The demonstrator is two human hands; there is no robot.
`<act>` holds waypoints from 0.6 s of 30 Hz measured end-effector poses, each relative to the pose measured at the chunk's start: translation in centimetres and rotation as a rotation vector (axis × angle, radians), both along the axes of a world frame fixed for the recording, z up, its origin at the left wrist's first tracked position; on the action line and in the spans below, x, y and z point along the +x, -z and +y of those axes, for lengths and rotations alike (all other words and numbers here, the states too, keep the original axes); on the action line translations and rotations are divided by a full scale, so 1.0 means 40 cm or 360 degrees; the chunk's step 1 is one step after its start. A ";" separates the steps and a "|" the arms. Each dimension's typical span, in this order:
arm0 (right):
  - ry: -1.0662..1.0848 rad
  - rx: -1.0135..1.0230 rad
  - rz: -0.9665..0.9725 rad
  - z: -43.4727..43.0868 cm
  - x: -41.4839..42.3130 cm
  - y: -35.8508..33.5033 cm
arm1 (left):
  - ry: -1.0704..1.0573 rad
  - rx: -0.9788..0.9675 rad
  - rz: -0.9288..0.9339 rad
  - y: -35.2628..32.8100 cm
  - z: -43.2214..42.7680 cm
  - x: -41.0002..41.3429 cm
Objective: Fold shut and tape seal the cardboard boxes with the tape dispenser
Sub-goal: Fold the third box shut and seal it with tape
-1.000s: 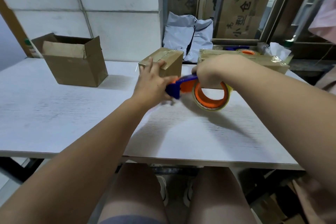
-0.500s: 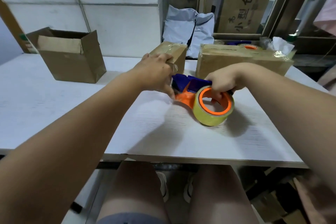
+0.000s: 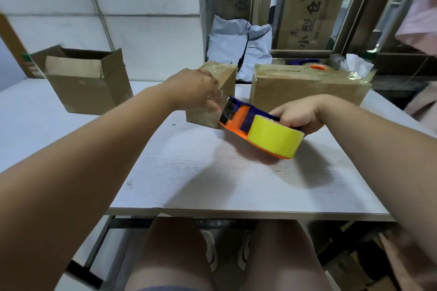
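Apparently the small brown cardboard box and the long brown cardboard box carry tape already; the open brown cardboard box at left waits. The right hand grips the orange-and-blue tape dispenser beside the small box; the left hand touches that box, its grip unclear.

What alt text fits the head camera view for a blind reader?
A person's right hand grips an orange-and-blue tape dispenser with a yellow roll above a white table, its mouth by the left hand at a small taped box. An open box stands far left, a long taped box behind.
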State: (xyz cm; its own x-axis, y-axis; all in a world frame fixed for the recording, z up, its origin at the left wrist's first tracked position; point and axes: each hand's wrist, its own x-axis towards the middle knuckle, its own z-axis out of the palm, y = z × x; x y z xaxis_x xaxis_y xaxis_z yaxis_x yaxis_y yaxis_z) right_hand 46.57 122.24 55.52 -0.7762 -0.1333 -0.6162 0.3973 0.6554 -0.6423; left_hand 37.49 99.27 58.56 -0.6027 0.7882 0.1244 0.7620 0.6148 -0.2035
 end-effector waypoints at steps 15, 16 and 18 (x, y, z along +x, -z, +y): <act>0.0342 -0.0498 -0.0169 0.063 0.058 0.027 | -0.0025 0.0035 0.0038 0.025 0.000 0.014; 0.0360 -0.0508 -0.0167 0.066 0.061 0.027 | -0.0032 0.0049 0.0046 0.027 -0.001 0.016; 0.0371 -0.0513 -0.0158 0.069 0.067 0.027 | -0.0042 0.0114 0.0037 0.029 -0.002 0.021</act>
